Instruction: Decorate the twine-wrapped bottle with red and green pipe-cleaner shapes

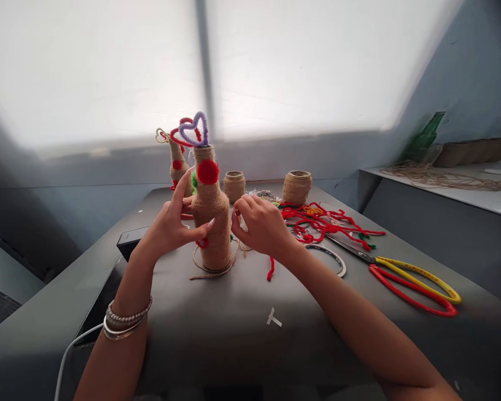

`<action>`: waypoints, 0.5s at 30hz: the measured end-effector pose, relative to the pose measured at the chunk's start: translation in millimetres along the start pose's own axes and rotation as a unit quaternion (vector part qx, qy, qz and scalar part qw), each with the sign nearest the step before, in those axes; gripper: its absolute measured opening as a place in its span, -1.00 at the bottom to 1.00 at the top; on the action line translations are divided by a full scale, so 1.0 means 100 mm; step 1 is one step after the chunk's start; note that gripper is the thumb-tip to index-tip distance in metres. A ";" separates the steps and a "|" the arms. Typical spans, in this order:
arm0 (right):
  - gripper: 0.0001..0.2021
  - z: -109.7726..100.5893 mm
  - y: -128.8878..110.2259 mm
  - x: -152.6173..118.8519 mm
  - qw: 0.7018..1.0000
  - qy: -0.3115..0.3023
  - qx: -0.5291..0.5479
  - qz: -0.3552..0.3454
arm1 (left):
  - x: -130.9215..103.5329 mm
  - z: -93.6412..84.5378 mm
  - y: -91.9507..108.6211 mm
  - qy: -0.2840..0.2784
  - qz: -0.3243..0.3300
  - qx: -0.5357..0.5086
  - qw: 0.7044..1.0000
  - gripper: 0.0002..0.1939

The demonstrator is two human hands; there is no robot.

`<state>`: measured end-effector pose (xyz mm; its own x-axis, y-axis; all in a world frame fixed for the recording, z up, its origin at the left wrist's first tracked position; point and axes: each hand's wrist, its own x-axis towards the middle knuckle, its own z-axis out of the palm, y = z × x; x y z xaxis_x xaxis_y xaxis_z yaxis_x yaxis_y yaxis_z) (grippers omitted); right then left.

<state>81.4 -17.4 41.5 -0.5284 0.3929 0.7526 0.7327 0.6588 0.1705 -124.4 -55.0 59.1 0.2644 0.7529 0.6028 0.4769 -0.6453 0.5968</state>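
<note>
Bright frosted window fills the back wall, blue-grey walls either side; grey table (234,334) below it carries the craft stuff.

Centre of table: twine-wrapped bottle (211,217), upright, red pompom (207,171) on its neck, purple pipe-cleaner heart (194,128) sticking out the top. Loose twine coil (211,271) lies round its base.

Left hand (171,225) – fingers spread, thumb tip and fingertips touching the bottle's left side, steadying it, not wrapped around it. Bracelets (125,323) on that wrist.

Right hand (261,223) – just right of the bottle, fingers curled in and pinched narrow near the bottle's shoulder. Can't tell what's pinched, probably a twine end; too small to see. A short red pipe cleaner (270,268) lies on the table below that wrist.

Behind: second wrapped bottle (178,167), with red dots and pipe-cleaner shapes on top, just behind-left of the first. Two small twine-wrapped jars (234,185) and (296,186) further back, apart from each other.

Right of the hands: tangle of red pipe cleaners (325,220), a white ring (332,257), scissors with red and yellow handles (413,281) – lying flat, blades pointing toward the tangle.

Left edge: dark flat device (129,240) with a white cable (67,356) running off the table.

Far right: shelf (463,195) with loose twine (442,178) and a green bottle (423,136) leaning in the corner.
</note>
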 end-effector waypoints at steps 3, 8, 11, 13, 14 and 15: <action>-0.84 0.02 0.12 0.03 0.997 -0.057 -0.003 0.046 | 0.01 0.00 0.00 0.005 -0.012 -0.001 1.000 0.06; -0.81 0.05 0.41 0.06 0.963 -0.208 0.031 0.169 | 0.04 0.08 0.00 0.043 -0.041 -0.015 0.998 0.15; -0.79 0.14 0.63 0.03 0.923 -0.302 0.062 0.228 | 0.05 0.14 -0.01 0.084 -0.064 -0.016 0.994 0.14; -0.78 0.21 0.75 0.00 0.905 -0.336 0.071 0.249 | 0.06 0.15 -0.02 0.090 -0.071 -0.028 0.993 0.12; -0.77 0.24 0.80 -0.01 0.899 -0.346 0.068 0.259 | 0.06 0.14 -0.02 0.087 -0.071 -0.038 0.993 0.12; -0.76 0.26 0.83 -0.02 0.895 -0.350 0.061 0.269 | 0.06 0.13 -0.03 0.083 -0.071 -0.047 0.993 0.12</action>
<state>132.7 53.0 37.8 -0.2848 0.9518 0.1141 0.9319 0.3028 -0.1998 -113.3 -47.1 53.6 0.0546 0.8099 0.5840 0.4176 -0.5498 0.7235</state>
